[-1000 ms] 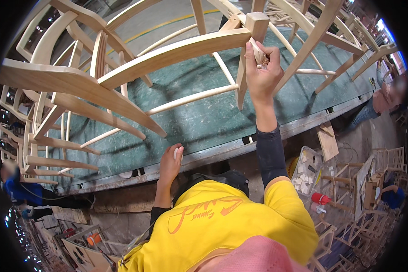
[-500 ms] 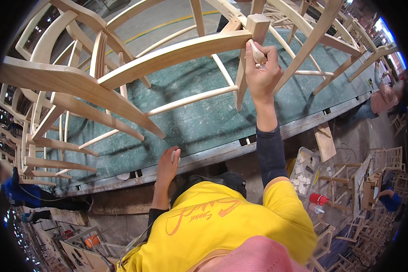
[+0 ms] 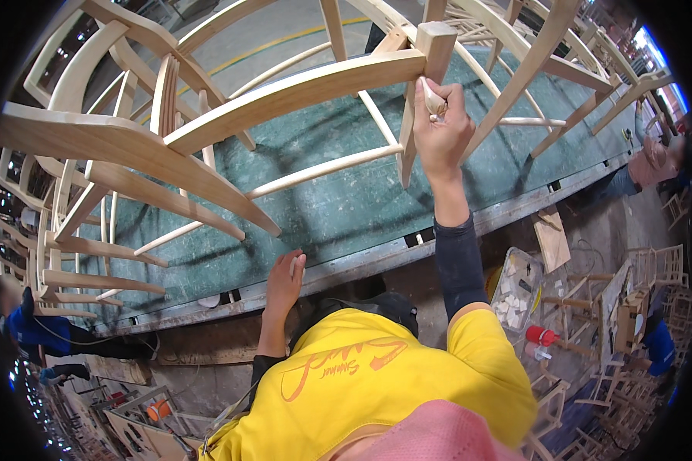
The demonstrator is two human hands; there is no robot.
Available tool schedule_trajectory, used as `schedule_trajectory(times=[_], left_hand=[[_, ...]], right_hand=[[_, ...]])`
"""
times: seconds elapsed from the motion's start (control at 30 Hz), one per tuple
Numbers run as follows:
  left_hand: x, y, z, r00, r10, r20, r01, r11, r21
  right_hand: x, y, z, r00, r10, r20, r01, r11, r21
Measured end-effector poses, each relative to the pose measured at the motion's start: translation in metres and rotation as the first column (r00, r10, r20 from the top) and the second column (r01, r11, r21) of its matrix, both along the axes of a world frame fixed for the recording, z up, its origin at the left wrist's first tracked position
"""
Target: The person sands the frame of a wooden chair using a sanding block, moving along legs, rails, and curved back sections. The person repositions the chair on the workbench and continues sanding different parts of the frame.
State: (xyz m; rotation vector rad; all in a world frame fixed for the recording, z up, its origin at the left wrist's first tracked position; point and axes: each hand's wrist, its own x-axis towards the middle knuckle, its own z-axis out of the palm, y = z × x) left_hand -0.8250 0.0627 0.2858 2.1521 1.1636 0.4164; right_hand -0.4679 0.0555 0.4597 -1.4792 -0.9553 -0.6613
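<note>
A bare wooden chair frame [image 3: 300, 94] stands on the green-topped bench [image 3: 331, 211], its curved rail running across in front of me. My right hand [image 3: 443, 142] is raised at the right end of that rail, beside the squared top of a leg [image 3: 436, 48]. Its fingers are closed on a pale, crumpled pad [image 3: 435, 102], pressed against or just beside the leg; I cannot tell which. My left hand [image 3: 282, 286] is low at the bench's near edge, with a small white piece [image 3: 297, 265] held between thumb and fingers.
More chair frames [image 3: 546, 69] crowd the bench on both sides. Below the bench at right are a bin of white pieces [image 3: 517, 288], a red container [image 3: 542, 336] and a board [image 3: 551, 238]. Co-workers are at far left [image 3: 34, 326] and far right [image 3: 647, 173].
My right hand has come down slightly toward me along the leg, with the pale pad still in it. My left hand and the chair frame look nearly the same.
</note>
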Motion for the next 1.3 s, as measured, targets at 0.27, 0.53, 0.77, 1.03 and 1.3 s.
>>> schedule_trajectory(times=[0.27, 0.53, 0.77, 1.03, 1.3], left_hand=[[0.001, 0.000, 0.003, 1.000, -0.010, 0.009, 0.010, 1.000, -0.002], [0.005, -0.001, 0.002, 1.000, -0.003, -0.006, 0.003, 1.000, -0.011], [0.010, -0.004, 0.000, 1.000, 0.021, 0.018, -0.021, 1.000, 0.008], [0.027, -0.011, 0.011, 0.995, 0.103, 0.015, -0.102, 0.993, -0.056], [0.010, 0.006, 0.005, 0.983, 0.105, 0.151, -0.082, 0.985, -0.150]], right_hand=[[0.001, -0.003, -0.001, 1.000, 0.001, 0.008, -0.001, 0.999, -0.034], [0.004, -0.001, 0.006, 0.999, 0.018, 0.043, -0.018, 1.000, 0.000], [0.007, 0.000, 0.011, 0.998, 0.054, 0.040, -0.054, 0.999, 0.004], [0.011, -0.013, 0.006, 0.976, 0.198, -0.096, -0.203, 0.978, -0.045], [0.049, 0.015, 0.123, 0.921, 0.369, -0.125, -0.313, 0.891, 0.328]])
